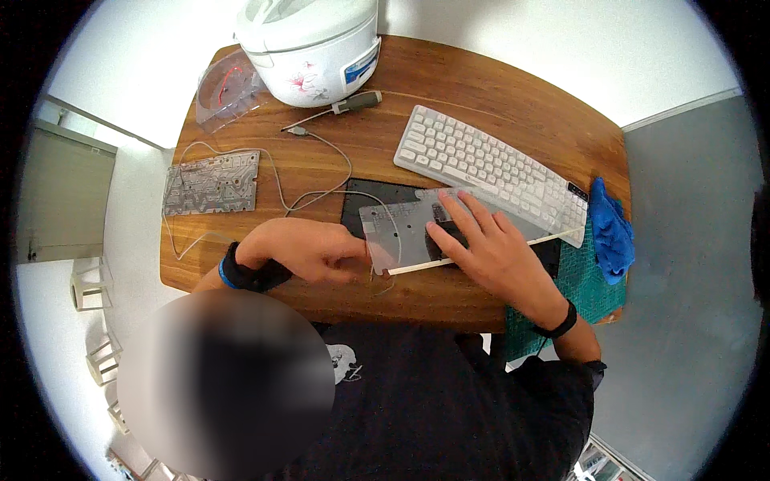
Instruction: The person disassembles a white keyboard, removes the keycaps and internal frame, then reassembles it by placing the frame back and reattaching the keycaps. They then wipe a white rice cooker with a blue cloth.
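A grey translucent sheet with a pale strip along its near edge lies over a black keyboard base. My left hand is at the sheet's left edge, its fingers bent and closed against that edge; the fingertips are partly hidden. Across the sheet's middle lies my right hand, palm down, fingers stretched and apart. Just beyond it rests a white keyboard with its keys on. A thin grey cable loops across the table and over the sheet's left part.
At the left lies a grey circuit-patterned panel. A screwdriver is in front of a white rice cooker, beside a clear plastic tray. A blue cloth and a green cutting mat are at the right edge.
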Demonstrator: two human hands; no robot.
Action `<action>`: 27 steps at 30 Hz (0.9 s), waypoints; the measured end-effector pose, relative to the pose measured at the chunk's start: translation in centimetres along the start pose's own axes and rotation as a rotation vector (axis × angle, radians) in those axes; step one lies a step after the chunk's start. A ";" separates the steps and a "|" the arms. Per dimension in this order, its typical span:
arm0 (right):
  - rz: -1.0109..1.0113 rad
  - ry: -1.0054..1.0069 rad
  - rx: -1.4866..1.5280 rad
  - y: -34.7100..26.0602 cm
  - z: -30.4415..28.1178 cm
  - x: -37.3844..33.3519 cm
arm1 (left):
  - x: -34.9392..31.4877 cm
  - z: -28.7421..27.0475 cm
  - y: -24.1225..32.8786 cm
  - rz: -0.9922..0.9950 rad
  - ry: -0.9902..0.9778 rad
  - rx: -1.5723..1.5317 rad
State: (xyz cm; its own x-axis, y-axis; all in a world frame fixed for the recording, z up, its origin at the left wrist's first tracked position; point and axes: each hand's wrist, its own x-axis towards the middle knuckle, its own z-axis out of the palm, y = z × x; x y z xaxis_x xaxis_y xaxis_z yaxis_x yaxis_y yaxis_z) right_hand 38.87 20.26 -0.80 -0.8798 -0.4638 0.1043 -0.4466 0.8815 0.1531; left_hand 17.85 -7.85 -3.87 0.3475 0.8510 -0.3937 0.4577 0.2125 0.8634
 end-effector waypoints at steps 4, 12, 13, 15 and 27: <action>0.070 -0.177 0.215 -0.7 0.1 -0.4 | 0.0 1.1 0.0 0.140 0.110 -0.117; 0.269 -0.224 0.651 4.0 -0.8 -1.8 | 0.8 2.5 0.7 0.117 0.268 -0.127; 0.284 -0.248 0.635 4.6 -0.7 -2.2 | 0.9 2.6 0.6 0.124 0.270 -0.132; 0.315 -0.295 0.602 5.5 -0.6 -2.6 | 1.1 2.7 0.5 0.139 0.275 -0.141; 0.243 -0.193 0.658 6.8 -0.9 -2.2 | 0.8 2.7 0.5 0.175 0.321 0.068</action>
State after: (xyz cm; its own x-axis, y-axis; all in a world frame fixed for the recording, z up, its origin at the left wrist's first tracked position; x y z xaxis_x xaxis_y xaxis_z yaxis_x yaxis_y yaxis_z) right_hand 37.93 27.19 0.93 -0.9525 -0.2777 -0.1247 -0.1866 0.8563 -0.4817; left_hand 20.63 -8.36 -4.59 0.1555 0.9813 -0.1136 0.4712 0.0274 0.8816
